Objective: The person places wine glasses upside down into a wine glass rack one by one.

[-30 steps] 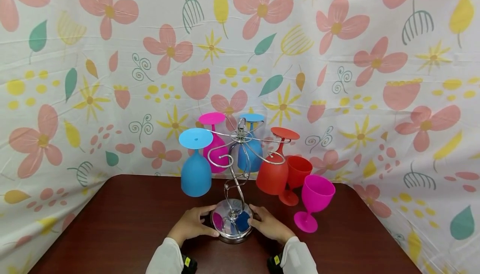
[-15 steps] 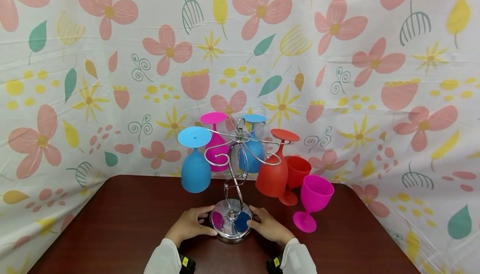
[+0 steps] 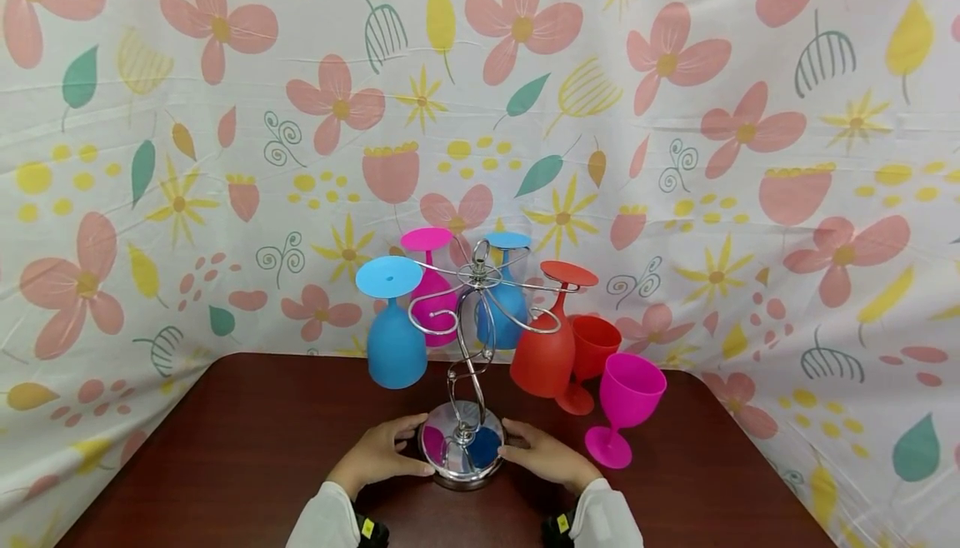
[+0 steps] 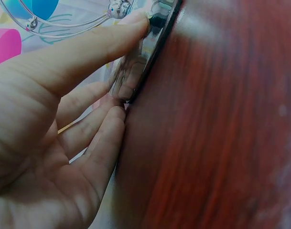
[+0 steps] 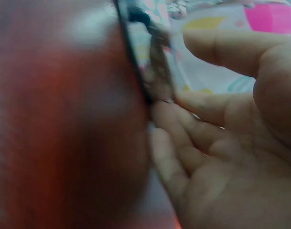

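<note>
Left hand [image 3: 381, 454] on the left side of the round chrome base [image 3: 462, 451] of a glass rack [image 3: 474, 315], right hand [image 3: 546, 455] on the right side of the same base. Fingers [image 4: 100, 45] of the left hand nearly straight and spread, touching the rim of the base; thumb on top of the edge, other fingers lower by the table [image 3: 225, 448]. Right hand likewise, fingers [image 5: 183, 119] pressed against the rim, not closed around it. Both hands rather wide, holding the base between them.

Rack standing upright near the front middle of the dark brown table. Hanging upside down from its wire arms: a blue glass [image 3: 393, 340] at the left, a pink glass [image 3: 433, 298] and another blue glass [image 3: 504, 302] at the back, a red glass [image 3: 546, 348] at the right.

Standing upright on the table to the right of the rack: a red cup [image 3: 592, 356], just behind the hanging red one, and a pink cup [image 3: 626, 406], nearer to the right hand but apart from it.

Behind the table, a flowered cloth [image 3: 675, 115] as backdrop. White sleeves [image 3: 326, 519] visible at the wrists.
</note>
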A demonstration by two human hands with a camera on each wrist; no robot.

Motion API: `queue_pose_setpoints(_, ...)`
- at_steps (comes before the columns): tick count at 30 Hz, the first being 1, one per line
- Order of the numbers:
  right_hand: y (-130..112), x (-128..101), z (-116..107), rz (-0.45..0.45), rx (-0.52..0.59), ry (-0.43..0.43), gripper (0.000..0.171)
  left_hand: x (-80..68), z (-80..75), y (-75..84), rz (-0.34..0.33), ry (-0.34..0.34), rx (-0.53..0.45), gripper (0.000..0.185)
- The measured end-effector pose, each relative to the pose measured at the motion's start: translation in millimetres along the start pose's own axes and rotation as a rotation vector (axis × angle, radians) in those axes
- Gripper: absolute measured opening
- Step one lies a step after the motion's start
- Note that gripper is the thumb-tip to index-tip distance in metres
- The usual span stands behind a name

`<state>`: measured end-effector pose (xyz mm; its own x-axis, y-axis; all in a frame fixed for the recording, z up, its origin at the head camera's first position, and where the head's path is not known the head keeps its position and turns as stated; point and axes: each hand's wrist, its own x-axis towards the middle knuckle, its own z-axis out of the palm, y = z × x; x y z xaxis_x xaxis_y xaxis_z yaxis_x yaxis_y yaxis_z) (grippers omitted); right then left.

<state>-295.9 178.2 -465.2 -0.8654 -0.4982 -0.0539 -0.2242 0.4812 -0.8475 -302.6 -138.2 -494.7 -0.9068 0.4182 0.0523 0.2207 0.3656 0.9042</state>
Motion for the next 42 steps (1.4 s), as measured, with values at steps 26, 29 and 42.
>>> queue_pose_setpoints(26,-94.4,-111.7,-90.5,-0.063,-0.409,0.583,0.065,-1.0,1.0,1.2,-0.009,0.008,-0.008,0.084)
queue_pose_setpoints(29,-89.6,-105.4,-95.0,-0.044,-0.519,0.743,0.076,-1.7,1.5,1.6,-0.011,0.014,-0.009,0.084)
queue_pose_setpoints(42,-60.4,-65.7,-106.9,0.172,-0.724,0.704,0.106,-3.1,0.7,5.1,-0.034,0.021,0.01,0.084)
